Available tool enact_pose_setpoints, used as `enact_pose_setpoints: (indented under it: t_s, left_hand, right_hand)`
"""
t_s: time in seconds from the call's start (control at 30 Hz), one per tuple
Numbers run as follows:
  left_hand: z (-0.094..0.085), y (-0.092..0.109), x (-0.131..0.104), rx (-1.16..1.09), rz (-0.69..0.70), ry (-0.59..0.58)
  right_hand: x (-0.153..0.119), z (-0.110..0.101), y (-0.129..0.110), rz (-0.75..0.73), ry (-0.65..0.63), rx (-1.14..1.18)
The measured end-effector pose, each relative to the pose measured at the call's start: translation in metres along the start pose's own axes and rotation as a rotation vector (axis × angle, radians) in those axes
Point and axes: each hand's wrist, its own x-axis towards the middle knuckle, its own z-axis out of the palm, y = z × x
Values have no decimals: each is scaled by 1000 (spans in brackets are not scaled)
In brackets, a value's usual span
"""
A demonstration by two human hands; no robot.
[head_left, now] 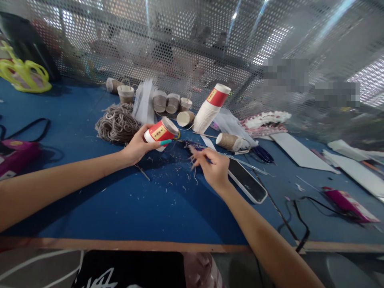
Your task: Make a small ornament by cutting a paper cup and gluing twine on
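Observation:
My left hand (140, 145) is closed around a red and white paper cup (159, 134) with a yellow label, tipped on its side above the table. The thumb, with a long teal nail, lies along the cup. To its right, my right hand (214, 165) hovers low over the table, its fingers smeared by motion. Close to those fingertips lies something dark blue (196, 145), partly hidden and blurred. Short thread scraps (184, 176) lie scattered on the blue table (129, 212) beneath both hands. Behind the left hand sits a heap of grey-brown cord (117, 122).
A leaning stack of white paper cups (205, 117) is topped by a red one. Several cord-wrapped cups (160, 101) stand along the back. A phone (247, 180) lies beside my right wrist. White boards (304, 152) are at right; a yellow-green rack (25, 76) is far left.

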Motion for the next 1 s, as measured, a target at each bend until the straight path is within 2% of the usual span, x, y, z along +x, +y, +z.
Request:
enact_pose_setpoints:
  t_s: [0.1,0.23,0.33,0.47,0.53,0.6,0.7,0.77,0.8,0.87,0.93,1.0]
  left_hand:
    - [1,1,-1,13,3,-76]
    - [2,1,-1,47,28,-105]
    - [1,-2,0,92,46,-89]
    - [-1,-8,2,112,48,-12]
    - [-2,-8,3,96,24,-5]
    - [-2,-7,3,71,6,-28]
    - [0,-2,0,28,-6,-82]
    - [1,0,-2,32,11,-104]
    - [2,1,-4,50,43,-104]
    - [3,2,-6,105,165,-82]
    - [4,1,-7,153,306,-60]
    - [4,0,-7,165,364,-68]
  right_hand:
    - [-4,3,0,98,-23,188]
    - [-8,12,-6,49,-131,407]
    - [-11,12,-14,25,-201,399]
    - [-15,6,-19,-48,-156,344]
    - [-15,4,-18,-37,-115,322]
    - [-12,2,-14,35,-9,193]
    - [-5,1,-6,147,258,-248]
    - [-1,0,1,190,303,-515]
    - [0,0,5,249,264,-609]
    - [3,0,10,414,96,-730]
    - [5,-1,12,550,-85,-764]
    - [9,-1,12,612,-196,-739]
